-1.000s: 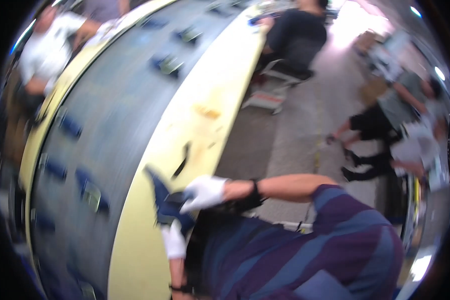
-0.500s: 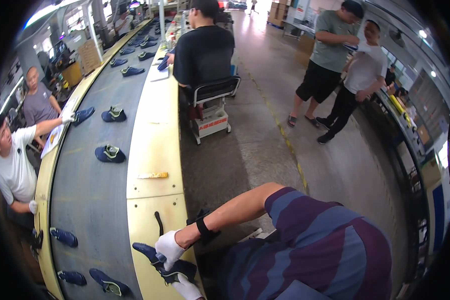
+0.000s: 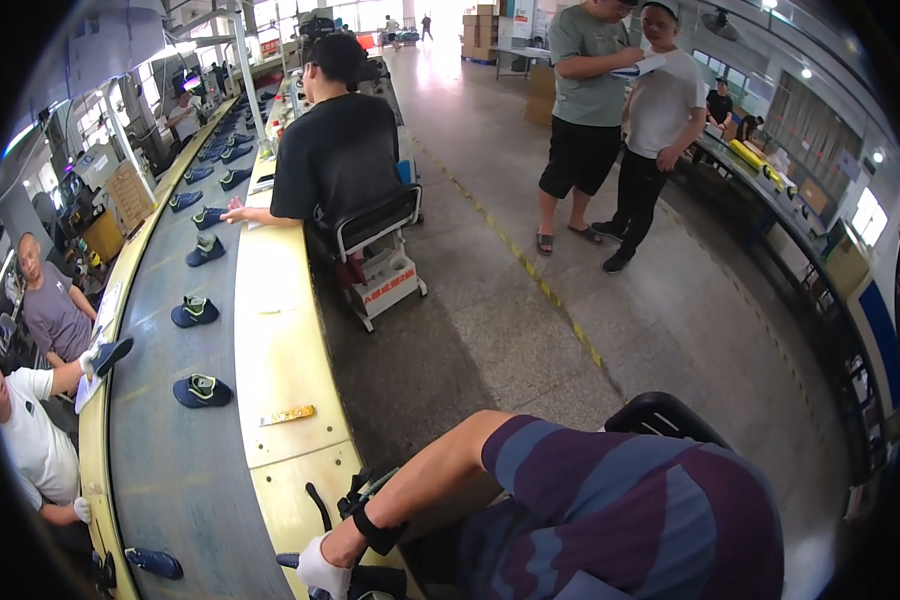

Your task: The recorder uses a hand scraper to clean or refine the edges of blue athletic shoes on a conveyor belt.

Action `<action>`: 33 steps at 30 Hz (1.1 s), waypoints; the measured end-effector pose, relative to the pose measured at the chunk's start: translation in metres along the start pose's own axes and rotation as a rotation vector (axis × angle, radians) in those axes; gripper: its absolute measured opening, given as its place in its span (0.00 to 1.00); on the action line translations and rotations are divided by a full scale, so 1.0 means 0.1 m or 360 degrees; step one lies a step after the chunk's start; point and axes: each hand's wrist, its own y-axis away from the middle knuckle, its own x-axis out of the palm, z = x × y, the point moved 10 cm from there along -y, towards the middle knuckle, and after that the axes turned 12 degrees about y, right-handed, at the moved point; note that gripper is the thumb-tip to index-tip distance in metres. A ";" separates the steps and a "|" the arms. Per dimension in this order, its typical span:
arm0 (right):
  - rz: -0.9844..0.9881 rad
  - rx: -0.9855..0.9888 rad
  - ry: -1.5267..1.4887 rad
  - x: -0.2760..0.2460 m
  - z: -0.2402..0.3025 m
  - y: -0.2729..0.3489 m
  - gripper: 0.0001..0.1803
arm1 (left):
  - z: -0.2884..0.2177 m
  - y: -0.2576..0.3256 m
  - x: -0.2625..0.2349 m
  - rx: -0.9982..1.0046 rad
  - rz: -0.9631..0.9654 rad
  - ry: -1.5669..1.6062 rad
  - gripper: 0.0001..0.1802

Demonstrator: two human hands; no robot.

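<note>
My right hand (image 3: 322, 570), in a white glove with a black band at the wrist, is closed round a dark blue shoe (image 3: 287, 560) at the lower edge of the picture. The shoe's toe sticks out left of the glove, over the yellow ledge (image 3: 305, 470) beside the conveyor belt (image 3: 175, 440); most of the shoe is hidden or cut off. My left hand is out of the picture. A thin black curved strip (image 3: 318, 505) lies on the ledge near my right hand. Farther up the ledge is an orange-yellow stick (image 3: 288, 415).
Several blue shoes ride the belt, among them a near one (image 3: 202, 391) and one close below (image 3: 154, 563). Across the belt a gloved co-worker (image 3: 40, 425) holds a shoe (image 3: 112, 355). A seated person in black (image 3: 340, 160) reaches over the belt. Two people stand beyond the yellow floor tape (image 3: 530, 275).
My view has tilted up, and the scene sits lower. My left hand has dropped out of sight. The co-worker's shoe is raised off the belt; the seated person's hand is now stretched toward a shoe there.
</note>
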 end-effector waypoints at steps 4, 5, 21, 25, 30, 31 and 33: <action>0.0052 -0.0252 0.0079 0.18 0.30 -0.09 0.29 | 0.45 0.12 -0.12 -0.0279 0.0062 -0.0032 0.33; 0.0101 -0.0374 0.0071 0.22 0.47 -0.08 0.30 | 0.21 0.19 -0.17 0.0011 -0.0011 0.0211 0.33; -0.0066 0.0678 -0.0299 -0.27 -1.16 1.28 0.21 | 0.48 -0.02 0.23 -0.0430 0.0036 0.0908 0.24; -0.0297 0.0353 -0.0261 -0.36 -0.91 1.20 0.20 | 0.52 -0.03 0.23 -0.0405 0.0014 0.0951 0.22; -0.0013 0.0157 -0.0133 -0.32 -0.27 0.82 0.23 | 0.44 -0.05 0.22 -0.0428 0.0055 0.0884 0.20; 0.0041 0.0141 -0.0147 -0.25 -0.22 0.74 0.23 | 0.39 -0.05 0.23 -0.0442 0.0058 0.0858 0.22; 0.0148 0.0142 -0.0070 -0.10 -0.22 0.64 0.24 | 0.29 -0.05 0.18 -0.0476 0.0053 0.0843 0.23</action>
